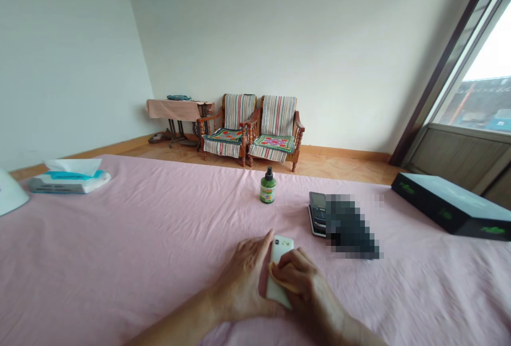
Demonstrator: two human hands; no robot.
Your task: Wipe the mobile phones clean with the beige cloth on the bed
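A white phone [282,247] lies back up on the pink cloth, its camera at the far end. My left hand [249,271] curves around its left side, fingertips at the far corner and thumb by the near end, bracing it. Pressed on the phone's back is my right hand [301,277], its fingers bunched around a yellowish wiping cloth [281,279] that shows only in part. Beyond both hands stands a green spray bottle [268,189] with a black top. To the right, a keypad phone [318,207] rests on top of another device, partly covered by a blurred dark patch.
The pink cloth [159,239] covers the wide surface. A tissue pack [69,181] and part of a white rounded object [10,194] are at left; a black box [447,207] is at right. Two wooden chairs [275,128] and a covered table [175,109] stand by the wall.
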